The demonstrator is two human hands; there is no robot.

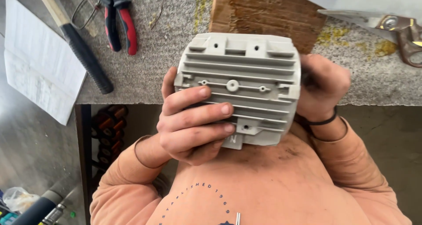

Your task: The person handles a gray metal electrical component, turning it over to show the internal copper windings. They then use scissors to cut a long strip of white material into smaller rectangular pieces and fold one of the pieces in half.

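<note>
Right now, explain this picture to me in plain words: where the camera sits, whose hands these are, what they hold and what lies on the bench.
There is one picture, taken by a camera worn on a person's head and looking straight down, so you see their own orange sweatshirt at the bottom. No machine is involved, only two bare hands.

The left hand wraps its fingers across the face of a grey finned metal housing, a ribbed cast part with small holes. The right hand takes its grip on the housing's other side; a dark band circles that wrist.

Beyond the hands is a speckled stone bench. On it lie a hammer with a black handle, red-handled pliers, a sheet of paper, a wooden block and metal shears at the far right.
</note>
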